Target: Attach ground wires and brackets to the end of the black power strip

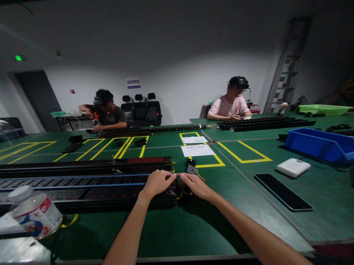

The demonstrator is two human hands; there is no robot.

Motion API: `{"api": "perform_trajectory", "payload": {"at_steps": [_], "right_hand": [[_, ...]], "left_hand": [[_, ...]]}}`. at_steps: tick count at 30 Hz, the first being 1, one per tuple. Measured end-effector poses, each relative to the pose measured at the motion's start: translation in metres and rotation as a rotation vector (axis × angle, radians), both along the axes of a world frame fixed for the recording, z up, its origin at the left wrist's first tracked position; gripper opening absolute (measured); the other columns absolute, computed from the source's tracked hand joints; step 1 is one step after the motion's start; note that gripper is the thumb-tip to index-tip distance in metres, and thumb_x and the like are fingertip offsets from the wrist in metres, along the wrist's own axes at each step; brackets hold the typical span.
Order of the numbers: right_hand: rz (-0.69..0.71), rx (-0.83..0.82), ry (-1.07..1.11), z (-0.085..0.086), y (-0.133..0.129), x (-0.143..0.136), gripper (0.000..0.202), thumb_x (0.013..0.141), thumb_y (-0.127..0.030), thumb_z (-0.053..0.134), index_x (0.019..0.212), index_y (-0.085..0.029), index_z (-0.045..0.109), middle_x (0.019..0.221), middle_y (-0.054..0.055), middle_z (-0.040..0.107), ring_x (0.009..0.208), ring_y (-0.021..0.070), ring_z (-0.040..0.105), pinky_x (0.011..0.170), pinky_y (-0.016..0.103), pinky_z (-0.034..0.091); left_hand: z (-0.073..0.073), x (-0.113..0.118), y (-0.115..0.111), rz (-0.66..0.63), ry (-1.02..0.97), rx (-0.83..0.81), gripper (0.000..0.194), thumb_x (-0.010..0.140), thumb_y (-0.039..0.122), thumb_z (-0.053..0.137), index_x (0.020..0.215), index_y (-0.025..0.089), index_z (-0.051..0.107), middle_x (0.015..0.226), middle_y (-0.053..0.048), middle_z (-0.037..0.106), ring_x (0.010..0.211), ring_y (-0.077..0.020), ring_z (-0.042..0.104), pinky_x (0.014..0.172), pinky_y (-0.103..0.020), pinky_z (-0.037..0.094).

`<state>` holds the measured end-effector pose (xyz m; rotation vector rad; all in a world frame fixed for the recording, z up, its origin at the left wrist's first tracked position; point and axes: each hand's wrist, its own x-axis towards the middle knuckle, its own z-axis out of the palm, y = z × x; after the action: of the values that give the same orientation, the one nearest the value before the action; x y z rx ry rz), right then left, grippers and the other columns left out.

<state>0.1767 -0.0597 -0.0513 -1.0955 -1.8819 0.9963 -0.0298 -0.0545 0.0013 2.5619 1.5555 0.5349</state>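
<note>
A long black rail (100, 187), with rows of red dots and a blue strip along it, lies across the table from the left. My left hand (160, 182) is closed over its right end, thumb pointing right. Just beyond that end, my right hand (197, 185) closes around a small dark part whose kind I cannot make out, its fingertips nearly touching my left thumb. Several fingers of both hands are hidden. Behind my right hand sits a black end piece (191, 167) with yellow wires.
A clear plastic jar (35, 212) stands left, near the front edge. At right are a phone (283, 191), a white box (293, 167) and a blue bin (322, 144). White papers (197, 150) lie behind my hands. People sit across the green table (238, 211), near more black rails (264, 123).
</note>
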Motion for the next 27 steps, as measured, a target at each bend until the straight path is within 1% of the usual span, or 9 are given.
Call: {"api": "perform_trajectory", "payload": {"at_steps": [4,12,18,23,27], "right_hand": [[0.005,-0.004,0.013,0.0004,-0.0005,-0.0001,0.063,0.096,-0.067,0.035,0.130,-0.022,0.063,0.091,0.006,0.065,0.074,0.0190,0.062,0.046,0.022,0.049],[-0.002,-0.006,0.008,0.0007,-0.0012,-0.0004,0.063,0.096,-0.066,0.035,0.131,-0.021,0.063,0.087,0.006,0.063,0.072,0.0182,0.061,0.046,0.023,0.050],[-0.001,-0.006,0.004,0.0018,-0.0018,-0.0005,0.063,0.096,-0.067,0.034,0.131,-0.022,0.062,0.092,0.006,0.065,0.075,0.0186,0.062,0.048,0.023,0.050],[0.008,-0.008,0.002,0.0007,-0.0004,-0.0002,0.063,0.096,-0.067,0.034,0.131,-0.022,0.062,0.088,0.006,0.065,0.070,0.0176,0.060,0.048,0.023,0.050],[0.004,-0.009,0.002,-0.0005,0.0006,0.0000,0.063,0.096,-0.067,0.034,0.130,-0.022,0.063,0.087,0.006,0.064,0.070,0.0179,0.061,0.048,0.023,0.050]], "left_hand": [[-0.0006,-0.0004,0.0006,-0.001,-0.004,0.003,0.052,0.097,0.059,0.036,0.101,0.030,0.078,0.098,-0.006,0.078,0.094,-0.0269,0.071,0.079,-0.031,0.048],[0.0003,-0.0006,0.0002,-0.002,-0.032,-0.023,0.053,0.096,0.060,0.037,0.097,0.028,0.079,0.096,-0.007,0.078,0.092,-0.0262,0.071,0.079,-0.030,0.047],[0.0008,-0.0005,-0.0002,-0.004,-0.044,-0.024,0.053,0.095,0.061,0.037,0.096,0.027,0.079,0.096,-0.007,0.078,0.092,-0.0265,0.071,0.079,-0.031,0.047],[0.0005,-0.0004,0.0001,-0.008,-0.038,-0.013,0.053,0.096,0.060,0.037,0.095,0.028,0.079,0.094,-0.007,0.078,0.091,-0.0269,0.071,0.079,-0.031,0.047],[0.0010,-0.0003,-0.0004,0.004,-0.025,-0.022,0.052,0.095,0.060,0.038,0.096,0.028,0.079,0.095,-0.007,0.078,0.092,-0.0263,0.071,0.078,-0.030,0.048]]}}
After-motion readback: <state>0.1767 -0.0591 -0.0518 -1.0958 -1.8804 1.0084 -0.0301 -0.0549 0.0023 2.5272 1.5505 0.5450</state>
